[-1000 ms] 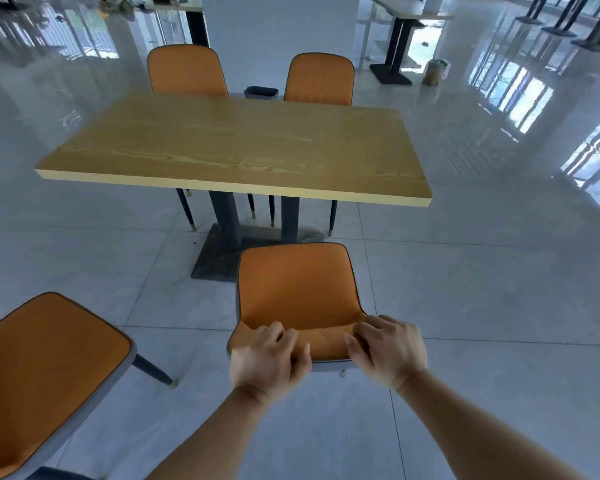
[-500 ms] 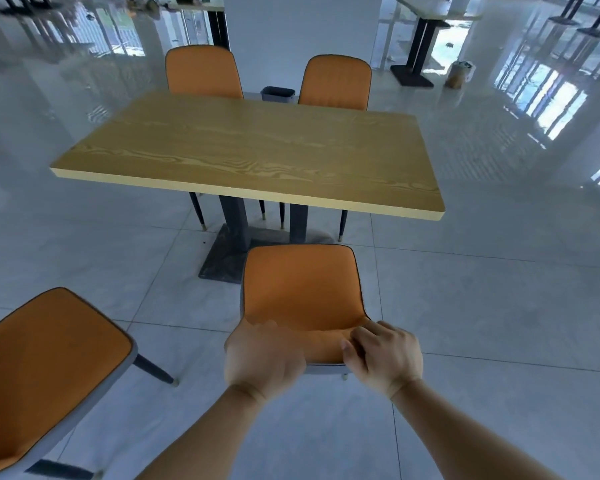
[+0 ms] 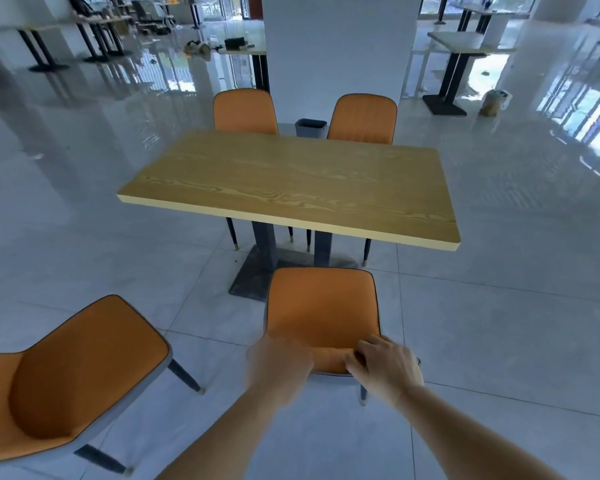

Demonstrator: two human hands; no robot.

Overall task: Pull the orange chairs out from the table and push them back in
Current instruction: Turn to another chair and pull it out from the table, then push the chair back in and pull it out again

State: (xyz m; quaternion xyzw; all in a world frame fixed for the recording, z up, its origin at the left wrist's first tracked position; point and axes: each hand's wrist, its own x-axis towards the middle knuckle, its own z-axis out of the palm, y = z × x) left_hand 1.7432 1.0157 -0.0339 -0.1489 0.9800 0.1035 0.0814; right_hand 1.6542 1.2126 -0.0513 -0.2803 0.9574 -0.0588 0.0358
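An orange chair (image 3: pixel 321 306) stands pulled out on the near side of the wooden table (image 3: pixel 291 181), its seat clear of the table edge. My left hand (image 3: pixel 279 365) and my right hand (image 3: pixel 385 367) both grip the top of its backrest; the left hand is blurred. A second orange chair (image 3: pixel 80 368) stands pulled out at the lower left, turned at an angle. On the far side, two more orange chairs (image 3: pixel 245 110) (image 3: pixel 361 117) are tucked against the table.
A small grey bin (image 3: pixel 310 128) sits between the far chairs, in front of a white pillar (image 3: pixel 336 46). Other tables (image 3: pixel 465 43) stand at the back right and back left. A bag (image 3: pixel 496 102) lies on the glossy tiled floor at right.
The view has risen and drawn back, so more of the room shows. My hands stay on the backrest; the chair appears slightly farther from the table.
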